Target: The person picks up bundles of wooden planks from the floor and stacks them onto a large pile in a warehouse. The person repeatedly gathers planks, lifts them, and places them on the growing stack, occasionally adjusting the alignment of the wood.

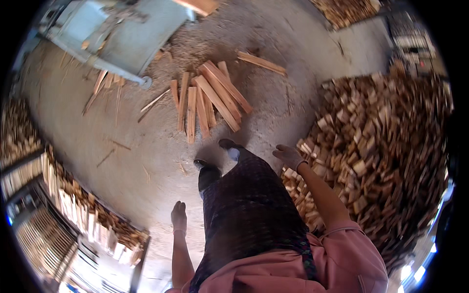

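Note:
My left hand (179,216) hangs over the bare floor at my left side, fingers stretched down, holding nothing. On the other side my right hand (289,156) is held out by my hip with its fingers loosely apart and nothing in them; behind it rises a big heap of split wood pieces (371,146). Both hands seem to wear thin pale gloves. Beyond my dark shoes, several long reddish wooden slats (217,96) lie fanned and partly overlapping on the floor. Neither hand touches them.
A pale blue metal table or cart (141,36) stands at the far left. One loose board (262,63) lies beyond the slats, and thin sticks (155,100) are scattered left of them. Stacked wood (93,215) lines the left side. More wood (347,10) is piled at the far right.

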Tool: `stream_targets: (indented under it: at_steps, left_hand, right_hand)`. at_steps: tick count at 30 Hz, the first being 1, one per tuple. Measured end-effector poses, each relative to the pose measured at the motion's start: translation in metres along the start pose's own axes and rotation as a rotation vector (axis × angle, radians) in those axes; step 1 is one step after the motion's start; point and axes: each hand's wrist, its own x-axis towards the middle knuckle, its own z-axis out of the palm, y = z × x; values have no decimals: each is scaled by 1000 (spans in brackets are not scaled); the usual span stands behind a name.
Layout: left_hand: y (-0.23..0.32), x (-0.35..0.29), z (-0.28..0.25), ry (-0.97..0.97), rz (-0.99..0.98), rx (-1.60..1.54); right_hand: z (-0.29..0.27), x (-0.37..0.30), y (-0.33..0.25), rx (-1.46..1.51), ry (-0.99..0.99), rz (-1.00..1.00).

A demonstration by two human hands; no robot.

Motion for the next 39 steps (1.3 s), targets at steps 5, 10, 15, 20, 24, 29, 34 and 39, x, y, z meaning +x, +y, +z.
stream_targets:
  at_steps: [5, 10, 15, 20, 24, 29, 34, 39]
  left_hand:
    - [25, 65, -9, -172, 85, 24]
    - [112, 33, 8, -284, 8, 144]
    - [151, 17, 26, -260, 86, 424]
    - [153, 31, 21, -208, 124, 344]
    - [139, 50, 13, -197, 158, 325]
    - [141, 78, 15, -211, 99, 376]
    - [127, 150, 20, -329, 87, 607]
    - [73, 294, 62, -374, 103, 660]
  right_hand:
    - [77, -42, 78, 131, 35, 96]
    - [149, -63, 107, 269, -62, 239]
    - [168, -60, 125, 323, -90, 243]
    - [138, -46, 129, 398, 104, 121]
    - [128, -26, 146, 485, 185, 142]
    - [121, -28, 95, 435, 253, 146]
    - [243, -2, 46, 769, 226, 97]
    - [341, 10, -22, 243, 264, 79]
